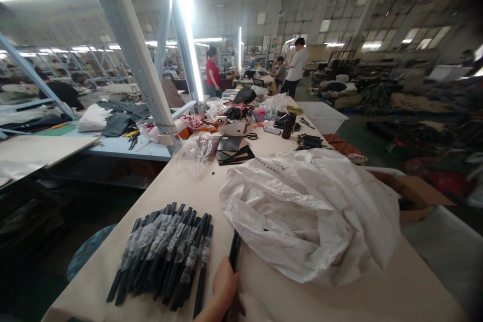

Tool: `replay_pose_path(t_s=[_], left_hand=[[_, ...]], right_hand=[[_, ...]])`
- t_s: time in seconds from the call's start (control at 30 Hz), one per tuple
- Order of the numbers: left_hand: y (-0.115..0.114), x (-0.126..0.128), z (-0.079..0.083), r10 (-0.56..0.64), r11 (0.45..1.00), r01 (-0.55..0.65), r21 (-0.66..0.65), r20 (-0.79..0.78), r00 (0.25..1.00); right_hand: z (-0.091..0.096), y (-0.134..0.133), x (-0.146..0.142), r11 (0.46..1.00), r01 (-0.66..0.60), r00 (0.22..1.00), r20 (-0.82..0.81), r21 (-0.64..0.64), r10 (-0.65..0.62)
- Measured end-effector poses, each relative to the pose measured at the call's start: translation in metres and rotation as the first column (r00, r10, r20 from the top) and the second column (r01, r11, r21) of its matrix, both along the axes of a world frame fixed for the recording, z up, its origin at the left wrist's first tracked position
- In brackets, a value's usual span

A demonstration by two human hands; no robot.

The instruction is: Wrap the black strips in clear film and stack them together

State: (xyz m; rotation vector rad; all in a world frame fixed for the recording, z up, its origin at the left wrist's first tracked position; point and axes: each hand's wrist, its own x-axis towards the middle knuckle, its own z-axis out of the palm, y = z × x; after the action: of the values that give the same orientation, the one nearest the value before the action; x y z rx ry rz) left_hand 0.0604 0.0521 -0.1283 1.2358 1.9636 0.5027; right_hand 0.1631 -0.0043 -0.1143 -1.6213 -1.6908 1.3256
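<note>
My left hand [225,280] is at the bottom middle, closed round the near part of some dark strips [234,251]. The far ends of these strips reach the edge of a large white woven sack [362,211], which lies crumpled with its mouth towards me. To the left of my hand lies a row of black strip bundles [162,256], side by side, many wrapped round the middle with clear plastic. One wrapped bundle [204,266] lies slightly apart at the row's right end, close to my wrist. My right hand is out of view.
Farther along the table [181,186] are a clear plastic bag [198,153], black flat pieces [236,151], scissors [251,136], a dark bottle [289,126] and a pink cup [260,117]. A metal post [132,45] rises at left. A cardboard box [422,193] stands at right. People work farther back.
</note>
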Motion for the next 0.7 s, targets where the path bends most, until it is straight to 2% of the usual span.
replay_pose_path(t_s=[0.07, 0.17, 0.27, 0.33, 0.43, 0.53, 0.63, 0.7], left_hand=[[0.000, -0.008, -0.005, -0.003, 1.000, 0.003, -0.011, 0.015, 1.000], [-0.002, -0.019, -0.004, 0.033, 0.999, -0.030, -0.032, 0.082, 0.996], [-0.005, -0.022, 0.007, 0.057, 0.998, -0.054, -0.020, 0.162, 0.985], [-0.005, -0.021, 0.019, 0.045, 0.999, -0.049, 0.014, 0.204, 0.978], [-0.003, -0.022, 0.035, 0.011, 0.999, -0.025, 0.049, 0.260, 0.965], [-0.004, -0.028, 0.049, -0.008, 0.999, -0.003, 0.035, 0.311, 0.950], [-0.012, -0.031, 0.066, -0.053, 0.999, 0.045, 0.029, 0.356, 0.933], [-0.017, -0.028, 0.083, -0.081, 0.996, 0.064, 0.055, 0.393, 0.916]], right_hand=[[0.008, 0.010, 0.024, 0.998, 0.042, 0.994, 0.095, 0.042, -0.045], [0.027, 0.045, 0.079, 0.979, 0.154, 0.948, 0.261, 0.135, -0.185], [0.046, 0.092, 0.132, 0.941, 0.259, 0.847, 0.416, 0.220, -0.331], [0.054, 0.118, 0.151, 0.936, 0.265, 0.796, 0.496, 0.230, -0.347], [0.061, 0.140, 0.156, 0.962, 0.211, 0.791, 0.548, 0.174, -0.272], [0.065, 0.140, 0.146, 0.980, 0.153, 0.847, 0.494, 0.124, -0.194], [0.070, 0.124, 0.131, 0.994, 0.103, 0.931, 0.348, 0.041, -0.111], [0.074, 0.107, 0.115, 0.995, 0.071, 0.988, 0.139, -0.067, -0.061]])
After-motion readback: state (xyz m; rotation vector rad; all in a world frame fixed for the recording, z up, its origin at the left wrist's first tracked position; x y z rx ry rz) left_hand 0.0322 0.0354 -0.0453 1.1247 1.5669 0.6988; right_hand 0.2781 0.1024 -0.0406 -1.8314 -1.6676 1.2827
